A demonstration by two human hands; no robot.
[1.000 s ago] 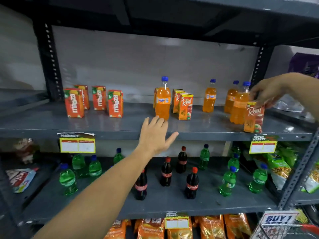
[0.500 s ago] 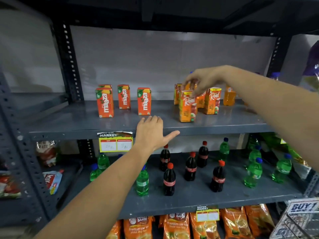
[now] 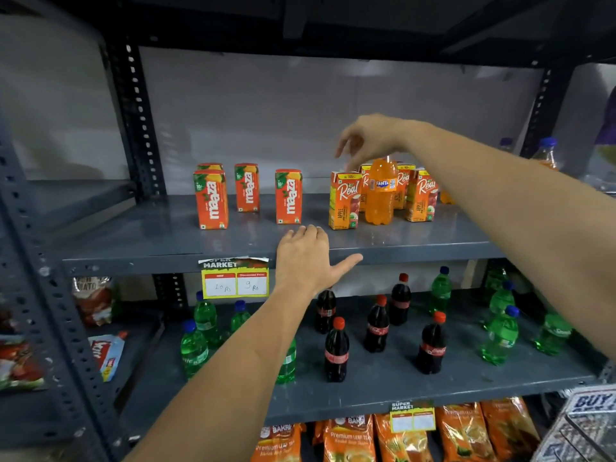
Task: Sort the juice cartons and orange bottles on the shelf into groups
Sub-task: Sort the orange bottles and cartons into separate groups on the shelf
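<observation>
- Right hand (image 3: 370, 138) held spread, empty, just above the Fanta bottle (image 3: 381, 195).
- Real carton (image 3: 343, 200) stood just below-left of it.
- Left hand (image 3: 308, 261) laid flat, spread, on shelf edge (image 3: 133, 261).

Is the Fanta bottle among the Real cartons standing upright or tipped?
Upright: the Fanta bottle stands on its base on the shelf, label level. Its cap is hidden behind the right hand.

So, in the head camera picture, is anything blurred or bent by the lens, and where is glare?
Head view: the right hand is motion-blurred at its fingertips, while the left hand on the shelf edge is sharp; the wide-angle lens bows the rack uprights near the frame sides; soft glare lies on the back wall, and the Fanta bottle glows bright.
</observation>
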